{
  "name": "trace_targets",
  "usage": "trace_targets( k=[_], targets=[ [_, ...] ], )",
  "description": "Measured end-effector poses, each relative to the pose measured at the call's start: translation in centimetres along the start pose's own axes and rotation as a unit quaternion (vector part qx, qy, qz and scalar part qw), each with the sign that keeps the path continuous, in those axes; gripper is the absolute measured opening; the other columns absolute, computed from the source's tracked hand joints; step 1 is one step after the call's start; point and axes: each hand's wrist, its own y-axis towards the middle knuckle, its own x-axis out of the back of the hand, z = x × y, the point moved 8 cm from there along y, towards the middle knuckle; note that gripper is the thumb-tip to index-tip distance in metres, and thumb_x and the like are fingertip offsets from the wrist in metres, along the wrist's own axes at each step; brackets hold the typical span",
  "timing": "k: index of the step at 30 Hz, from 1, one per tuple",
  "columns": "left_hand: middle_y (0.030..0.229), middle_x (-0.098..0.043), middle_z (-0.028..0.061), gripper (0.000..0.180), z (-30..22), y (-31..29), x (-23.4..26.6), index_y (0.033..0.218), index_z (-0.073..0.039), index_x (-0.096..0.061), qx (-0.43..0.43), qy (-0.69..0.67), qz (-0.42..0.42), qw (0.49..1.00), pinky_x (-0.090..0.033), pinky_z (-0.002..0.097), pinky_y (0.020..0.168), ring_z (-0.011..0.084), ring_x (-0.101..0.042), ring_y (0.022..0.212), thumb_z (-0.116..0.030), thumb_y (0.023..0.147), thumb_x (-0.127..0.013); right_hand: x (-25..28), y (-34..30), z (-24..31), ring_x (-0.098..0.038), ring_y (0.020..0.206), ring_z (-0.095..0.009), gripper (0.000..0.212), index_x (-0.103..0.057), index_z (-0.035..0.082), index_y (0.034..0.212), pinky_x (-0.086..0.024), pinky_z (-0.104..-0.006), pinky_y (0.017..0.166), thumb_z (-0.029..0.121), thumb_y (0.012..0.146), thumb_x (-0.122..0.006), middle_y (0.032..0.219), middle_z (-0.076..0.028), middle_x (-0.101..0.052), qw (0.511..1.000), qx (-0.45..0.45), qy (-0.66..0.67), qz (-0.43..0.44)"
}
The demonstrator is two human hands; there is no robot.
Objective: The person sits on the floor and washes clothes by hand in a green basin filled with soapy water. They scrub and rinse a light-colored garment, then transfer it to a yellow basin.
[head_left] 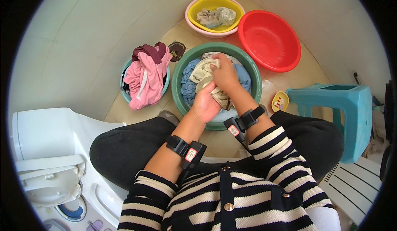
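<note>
Floor (307,75), cream cloth (204,70) in hands (225,73), green basin's (176,78) rim around

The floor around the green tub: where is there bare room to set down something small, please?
Bare tiles lie between the red basin, the blue-green stool and the yellow dish. The red basin's inside also looks free. Crowded: the green tub, with clothes, left hand and right hand inside; the red basin crowds its upper right.

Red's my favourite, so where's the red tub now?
In the head view, the red tub sits up and right of the green tub, just right of the yellow tub.
</note>
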Motion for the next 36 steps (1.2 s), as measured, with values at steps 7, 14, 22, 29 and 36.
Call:
trace_targets(
  k=[7,14,22,29,36],
  targets=[
    [0.137,-0.046,0.0113,0.046,-1.8,0.7,0.6,0.138,-0.006,-0.036,-0.036,-0.015,0.005,0.999,-0.032,0.0429,0.109,0.027,-0.045,0.126,-0.034,0.101,-0.033,1.5,-1.1,2.4,-0.055,0.104,-0.038,0.031,-0.052,0.009,0.117,-0.044,-0.0464,0.086,0.014,0.087,-0.055,0.11,-0.019,-0.059,0.997,0.035,0.011,-0.07],
    [0.136,-0.048,0.0112,0.049,-3.5,0.3,0.6,0.136,-0.007,-0.04,-0.064,-0.041,0.018,0.997,-0.031,0.0447,0.109,0.0277,-0.044,0.126,-0.037,0.099,-0.03,-1.4,-4.2,7.6,-0.058,0.094,-0.037,0.016,-0.058,0.01,0.101,-0.044,-0.0474,0.08,0.016,0.087,-0.053,0.097,-0.015,-0.062,0.982,0.187,0.014,-0.016],
    [0.14,-0.043,0.0156,0.048,-4.0,-0.2,-1.0,0.136,-0.005,-0.039,-0.057,-0.091,0.046,0.993,-0.029,0.0486,0.11,0.0328,-0.041,0.13,-0.036,0.1,-0.033,1.7,0.7,-2.5,-0.057,0.067,-0.015,0.022,-0.056,0.007,0.1,-0.044,-0.0302,0.056,0.026,0.091,-0.057,0.078,-0.007,-0.06,0.973,-0.086,0.214,0.016],
    [0.138,-0.041,0.0181,0.042,-6.4,0.5,0.8,0.135,-0.021,-0.039,-0.135,-0.098,0.004,0.986,-0.03,0.053,0.108,0.0367,-0.039,0.129,-0.041,0.098,-0.041,0.6,-0.5,-0.3,-0.052,0.067,-0.01,0.026,-0.06,0.009,0.098,-0.042,-0.0243,0.057,0.017,0.077,-0.071,0.078,0.001,-0.058,0.939,-0.099,0.229,0.239],
    [0.142,-0.036,0.0224,0.044,-6.4,0.4,0.0,0.139,-0.026,-0.037,-0.165,-0.077,0.026,0.983,-0.024,0.0525,0.111,0.0404,-0.033,0.132,-0.045,0.099,-0.035,3.7,1.3,0.2,-0.062,0.077,-0.029,0.028,-0.056,0.003,0.105,-0.048,-0.0385,0.068,0.008,0.078,-0.06,0.08,-0.013,-0.063,0.999,0.03,-0.032,-0.026]
  ],
)
